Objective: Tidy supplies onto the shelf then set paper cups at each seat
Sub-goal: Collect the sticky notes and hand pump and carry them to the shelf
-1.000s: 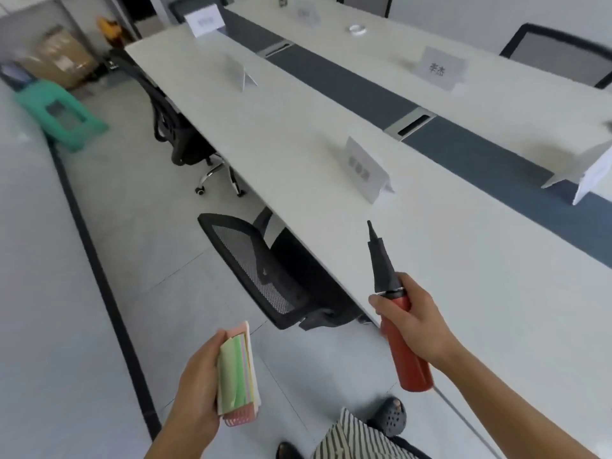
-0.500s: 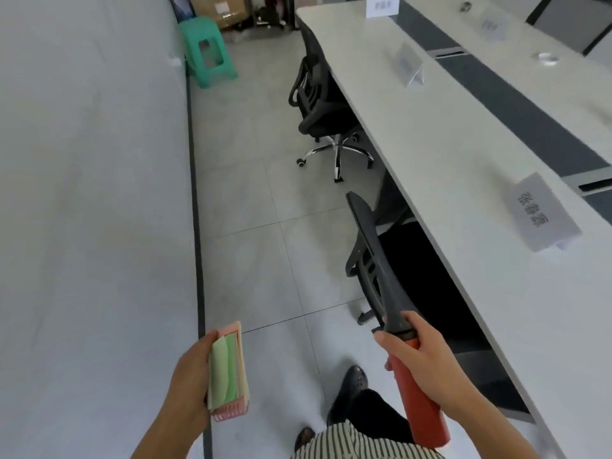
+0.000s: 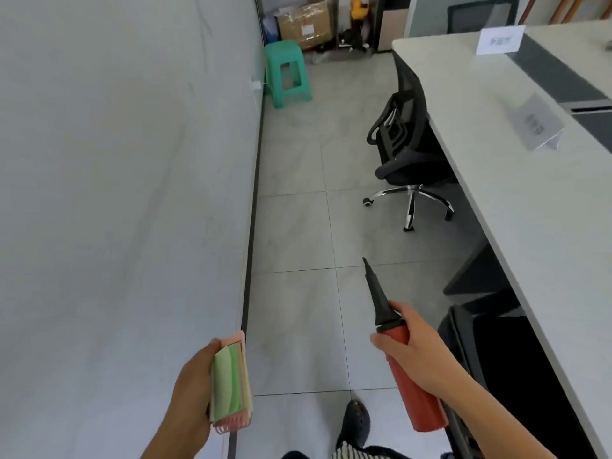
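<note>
My left hand [image 3: 192, 389] grips a small pink basket of coloured paper sheets [image 3: 231, 382], green sheet facing up, low in the view beside the white wall. My right hand [image 3: 417, 352] is wrapped round a red hand pump with a black pointed nozzle [image 3: 397, 352], nozzle aimed up and away over the tiled floor. No paper cups or shelf can be made out.
A long white table [image 3: 516, 180] with name cards [image 3: 535, 125] runs along the right. Black office chairs [image 3: 402, 144] are tucked under it. A green plastic stool [image 3: 287, 72] and a cardboard box [image 3: 306, 23] stand at the far end. The white wall [image 3: 116, 193] borders the aisle on the left.
The view has swung left from the table top to the aisle between wall and table. Both hands keep their hold on the basket and the pump.
</note>
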`<state>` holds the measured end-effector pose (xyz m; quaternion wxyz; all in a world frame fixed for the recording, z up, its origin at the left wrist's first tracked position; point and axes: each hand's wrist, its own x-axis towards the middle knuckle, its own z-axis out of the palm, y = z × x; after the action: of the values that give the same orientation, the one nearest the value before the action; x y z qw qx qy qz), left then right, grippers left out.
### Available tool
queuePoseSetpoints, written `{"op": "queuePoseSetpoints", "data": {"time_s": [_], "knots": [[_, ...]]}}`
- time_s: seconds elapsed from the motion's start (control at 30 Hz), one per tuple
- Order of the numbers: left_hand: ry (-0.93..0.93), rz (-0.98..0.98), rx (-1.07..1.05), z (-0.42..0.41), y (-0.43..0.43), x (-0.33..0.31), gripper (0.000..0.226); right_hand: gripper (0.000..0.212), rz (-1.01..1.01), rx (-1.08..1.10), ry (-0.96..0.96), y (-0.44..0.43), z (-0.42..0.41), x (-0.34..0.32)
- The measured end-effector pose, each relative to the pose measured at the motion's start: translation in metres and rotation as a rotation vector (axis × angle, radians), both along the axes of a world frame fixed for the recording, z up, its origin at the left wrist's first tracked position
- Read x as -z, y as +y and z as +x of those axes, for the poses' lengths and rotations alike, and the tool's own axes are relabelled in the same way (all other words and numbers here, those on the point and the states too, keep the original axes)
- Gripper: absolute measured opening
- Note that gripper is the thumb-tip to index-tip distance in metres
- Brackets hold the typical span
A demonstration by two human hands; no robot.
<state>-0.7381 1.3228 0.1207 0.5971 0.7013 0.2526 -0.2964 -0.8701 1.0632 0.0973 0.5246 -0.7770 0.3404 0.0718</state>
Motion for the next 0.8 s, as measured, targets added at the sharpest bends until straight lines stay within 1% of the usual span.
{"op": "queuePoseSetpoints", "data": {"time_s": [0.1, 0.2, 0.3, 0.37, 0.47, 0.57, 0.7, 0.8], "knots": [[-0.021, 0.004, -0.023, 0.044, -0.021, -0.004, 0.026, 0.056, -0.084, -0.137, 0.003, -0.024, 0.07, -0.016], [-0.041, 0.013, -0.032, 0.095, -0.039, 0.003, 0.03, 0.053, -0.121, -0.163, -0.01, -0.044, 0.132, -0.019], [-0.049, 0.031, -0.015, 0.161, -0.06, 0.022, 0.032, 0.05, -0.099, -0.158, 0.003, -0.063, 0.192, -0.011], [-0.08, 0.043, 0.02, 0.213, -0.078, 0.032, 0.032, 0.048, -0.099, -0.131, 0.025, -0.076, 0.23, -0.003], [-0.176, 0.069, 0.102, 0.295, -0.11, 0.037, 0.026, 0.049, -0.12, -0.039, 0.054, -0.102, 0.287, 0.002], [-0.273, 0.097, 0.229, 0.374, -0.15, 0.02, 0.02, 0.052, -0.134, 0.055, 0.052, -0.129, 0.342, -0.012], [-0.373, 0.152, 0.409, 0.47, -0.208, 0.002, 0.019, 0.054, -0.148, 0.145, 0.022, -0.169, 0.408, -0.026], [-0.416, 0.17, 0.495, 0.528, -0.252, 0.006, 0.019, 0.057, -0.16, 0.216, 0.034, -0.199, 0.446, -0.018]]}}
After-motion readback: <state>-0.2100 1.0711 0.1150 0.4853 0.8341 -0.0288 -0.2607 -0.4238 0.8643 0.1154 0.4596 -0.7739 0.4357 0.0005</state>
